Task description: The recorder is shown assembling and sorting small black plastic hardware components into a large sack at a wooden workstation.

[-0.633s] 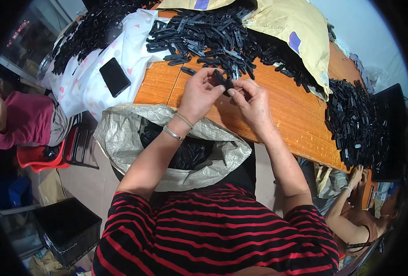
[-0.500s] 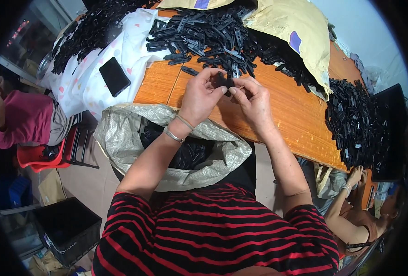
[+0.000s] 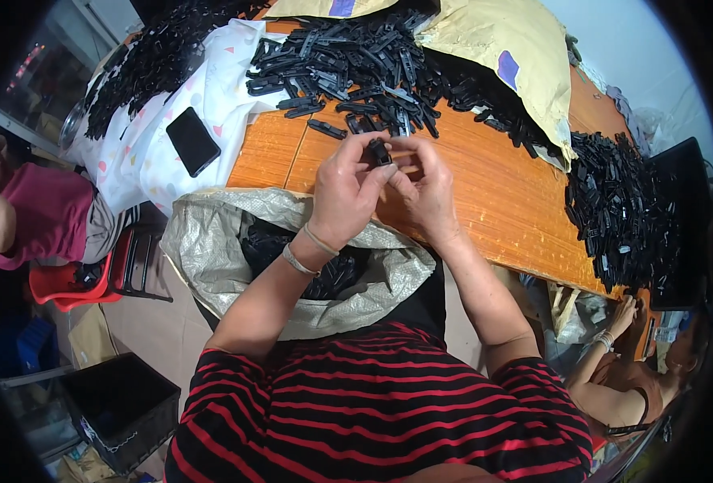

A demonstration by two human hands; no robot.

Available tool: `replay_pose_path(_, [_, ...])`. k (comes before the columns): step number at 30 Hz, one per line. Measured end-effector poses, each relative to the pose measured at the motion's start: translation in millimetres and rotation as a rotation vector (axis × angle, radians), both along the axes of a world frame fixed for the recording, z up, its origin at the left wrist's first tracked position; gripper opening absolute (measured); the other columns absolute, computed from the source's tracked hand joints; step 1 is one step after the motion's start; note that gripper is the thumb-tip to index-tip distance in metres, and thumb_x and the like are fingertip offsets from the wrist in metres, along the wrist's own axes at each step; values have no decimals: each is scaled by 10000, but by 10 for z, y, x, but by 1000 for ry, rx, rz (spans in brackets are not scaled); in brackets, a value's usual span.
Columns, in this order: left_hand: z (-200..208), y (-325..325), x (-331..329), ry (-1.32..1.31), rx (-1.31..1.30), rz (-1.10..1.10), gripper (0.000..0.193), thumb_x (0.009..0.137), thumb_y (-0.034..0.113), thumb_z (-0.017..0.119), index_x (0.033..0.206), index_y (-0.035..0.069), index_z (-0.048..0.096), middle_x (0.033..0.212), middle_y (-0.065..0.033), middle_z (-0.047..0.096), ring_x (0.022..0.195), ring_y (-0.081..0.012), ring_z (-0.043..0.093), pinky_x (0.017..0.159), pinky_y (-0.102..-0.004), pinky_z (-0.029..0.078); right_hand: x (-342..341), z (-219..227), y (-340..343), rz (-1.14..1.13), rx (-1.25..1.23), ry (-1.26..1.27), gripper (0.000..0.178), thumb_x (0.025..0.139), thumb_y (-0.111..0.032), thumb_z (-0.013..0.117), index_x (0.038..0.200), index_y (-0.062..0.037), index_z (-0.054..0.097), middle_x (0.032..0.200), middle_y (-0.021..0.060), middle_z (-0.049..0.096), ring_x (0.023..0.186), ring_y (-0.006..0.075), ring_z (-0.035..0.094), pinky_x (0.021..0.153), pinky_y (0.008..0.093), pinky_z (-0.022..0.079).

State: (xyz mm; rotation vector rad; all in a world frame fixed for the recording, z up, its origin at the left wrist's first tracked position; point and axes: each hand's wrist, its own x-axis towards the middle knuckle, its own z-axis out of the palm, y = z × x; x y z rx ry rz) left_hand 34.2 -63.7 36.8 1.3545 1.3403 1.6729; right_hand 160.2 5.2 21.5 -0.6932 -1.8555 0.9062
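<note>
Between the fingertips of both hands is a small black plastic part (image 3: 380, 151), held above the table's near edge. My left hand (image 3: 347, 185) pinches it with thumb and fingers. From the other side my right hand (image 3: 423, 189) closes on it too, its fingertips partly hidden behind the part. Just beyond my hands lies a heap of long black plastic pieces (image 3: 344, 64), with one loose piece (image 3: 327, 129) at its near side. Below my forearms a woven sack (image 3: 212, 233) gapes open in my lap, with black plastic inside it.
A dark phone (image 3: 193, 142) rests on a white patterned sheet (image 3: 143, 161) at the left. Heaps of black parts (image 3: 610, 209) cover the table's right end. A paper sack (image 3: 501, 40) lies at the back. A black crate (image 3: 119, 406) stands lower left; other people sit on both sides.
Both hands have drawn slightly nearer to me with the black part, which now stands more upright between the fingers. The right hand has moved a little left.
</note>
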Motion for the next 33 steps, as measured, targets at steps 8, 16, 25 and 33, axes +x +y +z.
replay_pose_path(8, [72,-142,-54,107,38,-11,216,882,0,602,1096,-3,578,938,-84,640,829,-125,651,692,-257,526,27,-16,-113,160,-196,-35,252,871,-115,709,1024,5,547,813,31,623,729,73,613,626,227,501])
replay_pose_path(16, [209,-607,-497,186,-289,-239,94,897,56,621,973,2,605,731,-6,580,713,-65,575,637,-228,469,128,147,-245,453,-152,-255,217,829,-177,760,920,-17,646,777,17,634,677,68,548,595,242,457])
replay_pose_path(25, [160,-617,-982,546,-300,49,146,856,24,649,1000,-4,650,827,-70,629,719,-136,612,666,-261,486,888,-86,1281,-478,347,-605,114,801,-99,668,891,-30,670,894,187,630,821,370,630,738,419,512])
replay_pose_path(33, [-183,360,-1061,1122,-73,187,225,791,29,665,1017,35,659,937,-111,588,936,-305,583,801,-396,482,1028,-100,1859,-322,549,-1049,173,812,-54,565,978,-27,605,1019,220,564,825,427,615,697,480,513])
